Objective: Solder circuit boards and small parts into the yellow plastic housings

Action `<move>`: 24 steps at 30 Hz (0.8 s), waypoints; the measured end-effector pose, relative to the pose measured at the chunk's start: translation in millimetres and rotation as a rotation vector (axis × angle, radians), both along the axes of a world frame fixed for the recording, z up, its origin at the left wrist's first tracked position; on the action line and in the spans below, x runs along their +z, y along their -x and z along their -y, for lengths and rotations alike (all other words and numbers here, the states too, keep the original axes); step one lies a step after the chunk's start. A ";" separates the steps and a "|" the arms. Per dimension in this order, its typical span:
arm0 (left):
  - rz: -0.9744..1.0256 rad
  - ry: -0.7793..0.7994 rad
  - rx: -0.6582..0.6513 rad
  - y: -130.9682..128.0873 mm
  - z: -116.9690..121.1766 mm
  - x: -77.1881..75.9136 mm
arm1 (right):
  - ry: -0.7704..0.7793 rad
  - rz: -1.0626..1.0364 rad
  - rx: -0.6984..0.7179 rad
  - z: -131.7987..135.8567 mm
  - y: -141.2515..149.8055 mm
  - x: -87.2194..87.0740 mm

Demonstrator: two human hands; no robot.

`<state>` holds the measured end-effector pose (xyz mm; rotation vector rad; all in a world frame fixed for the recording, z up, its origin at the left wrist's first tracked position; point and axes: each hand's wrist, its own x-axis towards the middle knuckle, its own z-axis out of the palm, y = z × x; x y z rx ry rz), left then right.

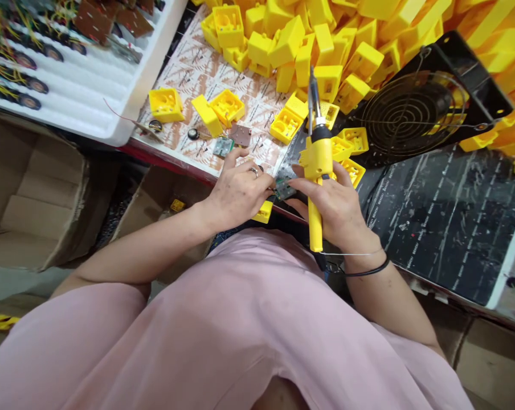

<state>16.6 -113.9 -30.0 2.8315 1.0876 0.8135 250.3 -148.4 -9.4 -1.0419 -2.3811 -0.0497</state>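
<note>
My right hand (340,208) is wrapped round a yellow soldering gun (319,156), its metal tip pointing away from me. Its fingertips also touch a small green circuit board (285,188) near the bench's front edge. From the other side, my left hand (240,191) has thumb and fingers bent together at the board's left edge, pinching it; what else lies in these fingers is hidden. Just below them a yellow plastic housing (262,212) shows, partly covered. Beyond my left fingers lie another green circuit board (223,147) and a brown board (241,135).
Open yellow housings (166,105) lie on the patterned sheet, with a large heap (326,40) behind. A black fan (415,108) stands at right by a black mat (445,222). A white foam tray (90,85) holds wired speakers at left; cardboard boxes (35,216) sit below.
</note>
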 end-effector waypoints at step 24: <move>0.090 -0.031 0.094 -3.9 11.3 -5.4 | 0.007 -0.186 -0.109 44.2 -7.5 34.5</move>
